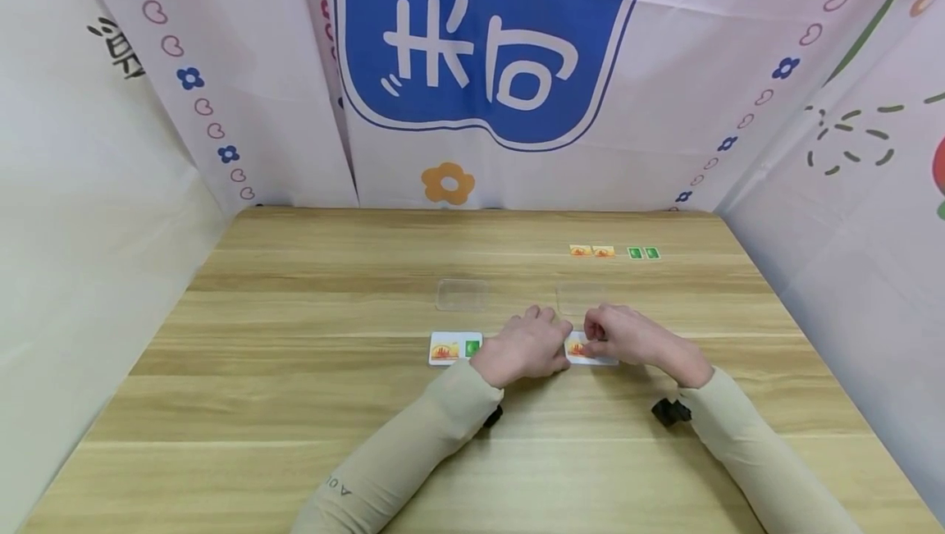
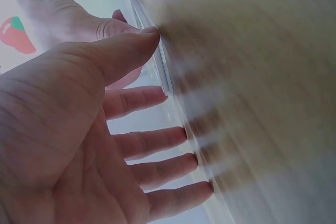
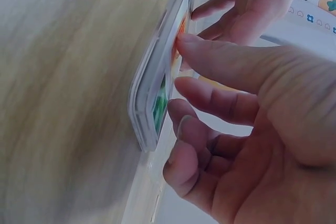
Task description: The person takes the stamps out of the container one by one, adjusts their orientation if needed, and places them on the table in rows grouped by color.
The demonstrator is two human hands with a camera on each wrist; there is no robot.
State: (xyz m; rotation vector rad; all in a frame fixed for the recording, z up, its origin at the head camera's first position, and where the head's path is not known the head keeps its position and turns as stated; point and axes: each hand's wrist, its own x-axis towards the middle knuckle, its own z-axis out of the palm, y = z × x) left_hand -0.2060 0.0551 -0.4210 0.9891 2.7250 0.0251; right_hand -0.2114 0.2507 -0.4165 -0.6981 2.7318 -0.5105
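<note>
A flat white card-sized case (image 1: pixel 596 361) lies on the table between the hands, with an orange picture sticker (image 1: pixel 577 349) on its left part and a green sticker (image 3: pixel 159 107) towards its right end. At the left end, my left hand (image 1: pixel 527 345) holds the case between thumb and index finger; its other fingertips rest on the table. My right hand (image 1: pixel 627 335) touches the orange sticker with its extended thumb, the other fingers bent loosely above the case. To the left of the hands lies a similar white case (image 1: pixel 454 337) with an orange and a green sticker.
Behind the cases lie two clear rectangular plastic pieces (image 1: pixel 463 295), the right one partly behind my right hand. Further back at the right are two orange stickers (image 1: pixel 580 251) and two green stickers (image 1: pixel 644 253). Printed cloth (image 1: pixel 295 107) hangs round the wooden table (image 1: pixel 295 403).
</note>
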